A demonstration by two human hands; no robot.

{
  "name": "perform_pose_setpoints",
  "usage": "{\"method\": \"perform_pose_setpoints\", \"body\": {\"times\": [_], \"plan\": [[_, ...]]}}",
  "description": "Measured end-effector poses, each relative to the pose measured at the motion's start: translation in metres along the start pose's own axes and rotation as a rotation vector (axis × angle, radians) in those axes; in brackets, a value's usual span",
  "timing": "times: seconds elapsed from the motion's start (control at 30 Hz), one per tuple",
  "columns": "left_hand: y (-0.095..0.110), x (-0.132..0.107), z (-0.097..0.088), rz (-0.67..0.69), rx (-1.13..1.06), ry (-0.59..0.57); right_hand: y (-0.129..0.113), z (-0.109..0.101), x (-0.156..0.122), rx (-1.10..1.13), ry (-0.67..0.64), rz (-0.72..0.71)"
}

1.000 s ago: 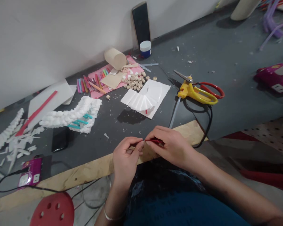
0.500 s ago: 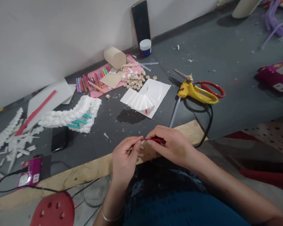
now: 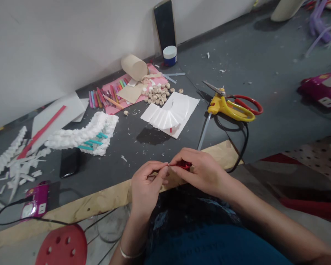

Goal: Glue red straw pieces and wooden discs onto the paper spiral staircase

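Observation:
Both hands meet over the wooden front edge (image 3: 99,202) of the dark table. My left hand (image 3: 146,187) pinches one end of a thin red strip (image 3: 182,165). The rest of that strip is folded under the curled fingers of my right hand (image 3: 201,171). The fingertips of the two hands nearly touch. Just beyond them lies a folded white paper fan (image 3: 171,115) with a red stub at its base.
Yellow and red scissors (image 3: 231,106) and a black cable lie to the right. A white fringed paper piece (image 3: 82,134), a dark phone (image 3: 70,162), coloured sticks on pink paper (image 3: 110,95), small round beads (image 3: 157,95), a purple glue gun (image 3: 35,206) and a red stool (image 3: 62,246) surround the hands.
The hands stay in place. My right fingers have gathered the red strip tighter, so less of it shows between the two hands.

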State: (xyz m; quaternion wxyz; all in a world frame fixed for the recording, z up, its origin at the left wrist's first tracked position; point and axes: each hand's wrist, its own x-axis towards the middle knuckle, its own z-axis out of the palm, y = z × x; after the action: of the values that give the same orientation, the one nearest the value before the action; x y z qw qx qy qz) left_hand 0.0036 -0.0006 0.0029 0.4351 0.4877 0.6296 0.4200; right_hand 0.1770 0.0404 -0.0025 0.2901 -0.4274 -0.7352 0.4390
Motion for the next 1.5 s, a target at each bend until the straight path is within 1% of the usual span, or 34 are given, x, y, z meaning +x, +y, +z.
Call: {"method": "perform_pose_setpoints", "body": {"times": [0.17, 0.43, 0.63, 0.83, 0.97, 1.13, 1.37, 1.5], "plan": [[-0.0002, -0.0006, 0.0004, 0.019, 0.005, -0.011, -0.0006, -0.0006, -0.0010, -0.026, 0.010, 0.005], [-0.0017, -0.0007, 0.0000, 0.042, 0.039, 0.017, -0.0027, 0.0026, 0.0014, -0.033, 0.025, -0.013], [-0.0036, 0.0012, -0.0018, 0.056, 0.077, -0.010, -0.0012, 0.0012, 0.0007, -0.023, 0.010, -0.004], [-0.0031, 0.0031, -0.0035, 0.047, 0.084, -0.009, 0.0007, -0.0016, -0.0008, 0.008, -0.035, 0.048], [-0.0032, 0.0039, -0.0029, 0.037, 0.080, -0.030, 0.0013, -0.0013, 0.0000, 0.000, -0.014, 0.012], [-0.0021, 0.0048, -0.0032, 0.046, 0.086, -0.028, 0.0008, -0.0012, -0.0002, -0.004, -0.021, -0.004], [0.0032, 0.0060, -0.0040, 0.110, 0.113, -0.039, 0.0008, -0.0036, -0.0005, -0.025, -0.033, -0.049], [0.0030, 0.0073, -0.0048, 0.072, 0.123, -0.047, -0.0004, -0.0045, -0.0003, -0.020, -0.043, -0.030]]}}
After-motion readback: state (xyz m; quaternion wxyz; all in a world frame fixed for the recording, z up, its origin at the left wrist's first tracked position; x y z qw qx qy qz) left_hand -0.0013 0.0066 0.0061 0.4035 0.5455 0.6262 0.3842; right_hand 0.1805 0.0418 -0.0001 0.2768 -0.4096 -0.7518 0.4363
